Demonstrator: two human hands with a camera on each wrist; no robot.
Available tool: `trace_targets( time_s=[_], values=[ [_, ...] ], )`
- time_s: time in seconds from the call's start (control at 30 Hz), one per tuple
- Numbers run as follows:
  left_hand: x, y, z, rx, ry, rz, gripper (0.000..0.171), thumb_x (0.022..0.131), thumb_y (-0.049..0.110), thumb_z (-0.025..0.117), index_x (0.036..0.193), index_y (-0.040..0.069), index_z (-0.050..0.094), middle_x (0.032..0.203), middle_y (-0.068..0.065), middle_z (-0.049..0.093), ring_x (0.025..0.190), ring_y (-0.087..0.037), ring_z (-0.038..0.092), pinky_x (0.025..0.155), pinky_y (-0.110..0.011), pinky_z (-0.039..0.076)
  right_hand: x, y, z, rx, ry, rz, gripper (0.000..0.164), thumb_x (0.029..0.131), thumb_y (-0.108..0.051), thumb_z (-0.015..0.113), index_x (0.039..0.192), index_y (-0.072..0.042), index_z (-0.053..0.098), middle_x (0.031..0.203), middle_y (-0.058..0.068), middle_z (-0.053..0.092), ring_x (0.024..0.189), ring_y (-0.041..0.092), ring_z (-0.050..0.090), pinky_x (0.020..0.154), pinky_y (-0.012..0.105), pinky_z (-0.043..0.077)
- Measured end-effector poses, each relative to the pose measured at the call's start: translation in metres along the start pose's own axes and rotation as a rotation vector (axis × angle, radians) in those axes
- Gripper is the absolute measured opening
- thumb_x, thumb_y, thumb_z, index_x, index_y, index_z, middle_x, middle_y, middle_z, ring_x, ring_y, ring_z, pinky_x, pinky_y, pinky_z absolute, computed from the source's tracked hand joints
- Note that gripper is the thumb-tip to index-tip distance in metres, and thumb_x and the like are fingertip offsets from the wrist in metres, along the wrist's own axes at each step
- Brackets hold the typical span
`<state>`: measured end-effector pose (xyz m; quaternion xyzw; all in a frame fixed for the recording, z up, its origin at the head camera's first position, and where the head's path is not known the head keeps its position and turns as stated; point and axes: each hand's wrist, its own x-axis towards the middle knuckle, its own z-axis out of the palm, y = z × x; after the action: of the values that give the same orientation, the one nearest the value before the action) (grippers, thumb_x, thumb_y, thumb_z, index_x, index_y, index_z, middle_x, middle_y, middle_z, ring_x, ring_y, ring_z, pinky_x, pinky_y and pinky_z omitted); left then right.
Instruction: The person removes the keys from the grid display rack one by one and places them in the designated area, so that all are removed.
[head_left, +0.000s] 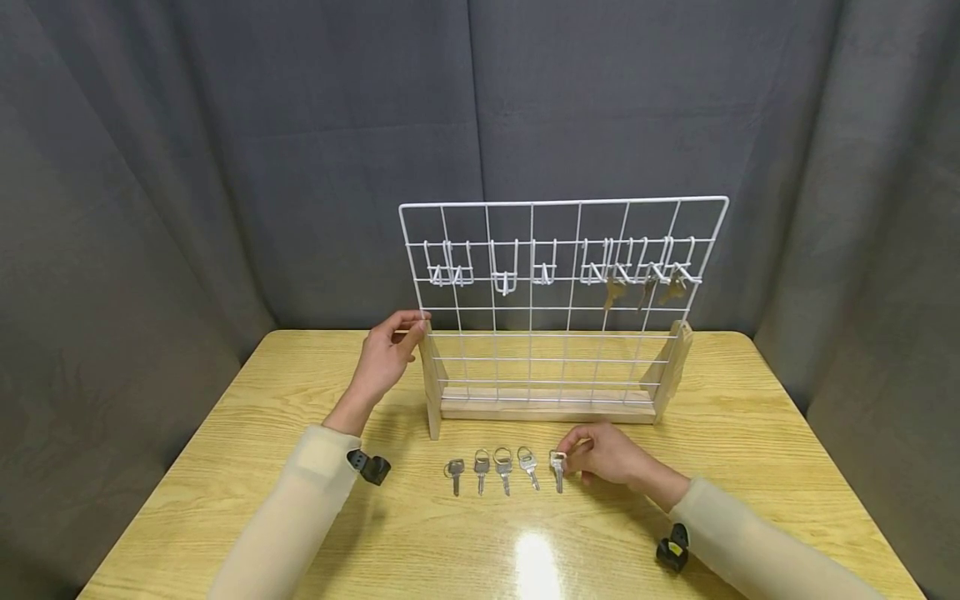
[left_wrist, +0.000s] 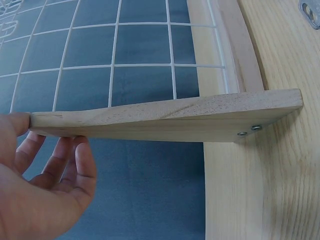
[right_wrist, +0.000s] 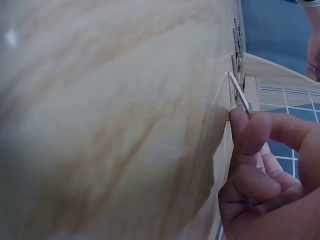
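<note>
Step in hand, as judged: picking up a flat silver metal key (head_left: 558, 473) for hanging on the white wire grid rack (head_left: 530, 336). Three keys (head_left: 614, 292), at least two brass-coloured, are already hanging at the rack's right end; four other silver keys with rings (head_left: 504, 468) are lying in a row on the yellow wood-grain table (head_left: 195, 483), left of the one being handled. The next move is probably calling for raising the key and threading its head over a bare white hook (head_left: 505, 283).

Right hand (head_left: 603, 457): thumb and index finger closing together, pinching the key by its edge; whether the key is fully clearing the table, cannot tell. Left hand (head_left: 386, 358): fingers bending, gripping the top of the pale wooden left upright (head_left: 432, 379), apparently steadying the rack.
</note>
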<state>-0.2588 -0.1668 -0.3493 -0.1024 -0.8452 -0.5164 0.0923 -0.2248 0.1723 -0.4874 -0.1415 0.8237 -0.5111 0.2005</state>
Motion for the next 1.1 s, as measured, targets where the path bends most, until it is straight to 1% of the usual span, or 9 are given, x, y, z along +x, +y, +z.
trace_targets(
  time_s=[0.1, 0.27, 0.4, 0.43, 0.5, 0.63, 0.87, 0.97, 1.1],
  values=[
    [0.0003, -0.0007, 0.0001, 0.004, 0.002, 0.002, 0.035, 0.105, 0.021, 0.052, 0.132, -0.001, 0.060, 0.125, -0.024, 0.064, 0.112, -0.038, 0.064, 0.085, -0.051, 0.057, 0.0002, -0.0005, 0.0005, -0.023, 0.017, 0.006, 0.014, 0.090, -0.006, 0.068, 0.102, 0.000, 0.069, 0.084, 0.007, 0.073, 0.061, 0.015, 0.061, 0.055, 0.030, 0.054],
    [0.0008, -0.0018, 0.0002, -0.009, 0.001, 0.002, 0.036, 0.105, 0.020, 0.052, 0.132, -0.003, 0.060, 0.125, -0.025, 0.064, 0.112, -0.039, 0.064, 0.087, -0.057, 0.055, 0.0002, -0.0017, 0.0008, -0.061, 0.046, 0.016, 0.012, 0.088, -0.005, 0.069, 0.100, -0.001, 0.070, 0.083, 0.006, 0.068, 0.063, 0.016, 0.060, 0.056, 0.030, 0.055],
    [0.0006, -0.0016, 0.0002, 0.009, 0.000, 0.002, 0.036, 0.105, 0.021, 0.052, 0.132, -0.002, 0.060, 0.124, -0.024, 0.064, 0.111, -0.037, 0.064, 0.081, -0.043, 0.057, 0.0003, -0.0021, 0.0010, -0.078, 0.057, 0.022, 0.012, 0.087, -0.005, 0.071, 0.099, 0.000, 0.070, 0.083, 0.006, 0.065, 0.064, 0.016, 0.060, 0.056, 0.029, 0.055],
    [0.0005, -0.0015, 0.0001, 0.011, 0.000, 0.003, 0.036, 0.105, 0.021, 0.052, 0.132, -0.002, 0.060, 0.124, -0.024, 0.064, 0.110, -0.037, 0.064, 0.081, -0.042, 0.057, 0.0005, -0.0020, 0.0010, -0.081, 0.060, 0.025, 0.012, 0.087, -0.005, 0.071, 0.098, 0.000, 0.071, 0.083, 0.006, 0.065, 0.065, 0.016, 0.060, 0.056, 0.029, 0.055],
    [0.0004, -0.0012, 0.0000, 0.007, -0.002, 0.004, 0.035, 0.105, 0.021, 0.052, 0.132, -0.002, 0.060, 0.124, -0.024, 0.064, 0.110, -0.038, 0.064, 0.082, -0.045, 0.057, 0.0009, -0.0019, 0.0007, -0.082, 0.061, 0.028, 0.012, 0.087, -0.005, 0.071, 0.098, 0.000, 0.071, 0.083, 0.006, 0.066, 0.065, 0.016, 0.059, 0.056, 0.029, 0.055],
    [0.0008, -0.0009, -0.0003, -0.013, -0.004, 0.006, 0.035, 0.105, 0.020, 0.052, 0.132, -0.002, 0.060, 0.125, -0.025, 0.064, 0.111, -0.040, 0.064, 0.088, -0.059, 0.054, 0.0021, -0.0009, -0.0005, -0.087, 0.068, 0.033, 0.011, 0.087, -0.005, 0.071, 0.098, 0.000, 0.072, 0.082, 0.005, 0.067, 0.063, 0.015, 0.060, 0.056, 0.028, 0.054],
    [0.0020, -0.0006, -0.0012, -0.005, -0.004, 0.008, 0.035, 0.105, 0.021, 0.053, 0.131, -0.001, 0.061, 0.124, -0.024, 0.064, 0.111, -0.038, 0.064, 0.087, -0.057, 0.055, 0.0020, -0.0011, -0.0027, -0.109, 0.084, 0.031, 0.011, 0.087, -0.008, 0.074, 0.097, -0.003, 0.073, 0.080, 0.006, 0.067, 0.062, 0.015, 0.060, 0.055, 0.029, 0.055],
    [0.0015, -0.0006, -0.0014, -0.003, -0.008, 0.001, 0.036, 0.105, 0.022, 0.052, 0.132, -0.001, 0.060, 0.125, -0.024, 0.064, 0.112, -0.038, 0.064, 0.086, -0.052, 0.057, 0.0013, -0.0011, -0.0040, -0.115, 0.082, 0.017, 0.011, 0.088, -0.008, 0.073, 0.097, -0.003, 0.073, 0.080, 0.006, 0.067, 0.062, 0.016, 0.060, 0.055, 0.029, 0.054],
    [0.0005, -0.0003, -0.0014, 0.007, -0.010, -0.002, 0.036, 0.105, 0.022, 0.052, 0.132, -0.001, 0.060, 0.125, -0.023, 0.064, 0.112, -0.037, 0.064, 0.079, -0.033, 0.056, 0.0002, -0.0017, -0.0076, -0.083, 0.071, -0.007, 0.011, 0.089, -0.006, 0.071, 0.098, 0.000, 0.071, 0.083, 0.007, 0.067, 0.066, 0.017, 0.061, 0.056, 0.030, 0.056]
  ],
)
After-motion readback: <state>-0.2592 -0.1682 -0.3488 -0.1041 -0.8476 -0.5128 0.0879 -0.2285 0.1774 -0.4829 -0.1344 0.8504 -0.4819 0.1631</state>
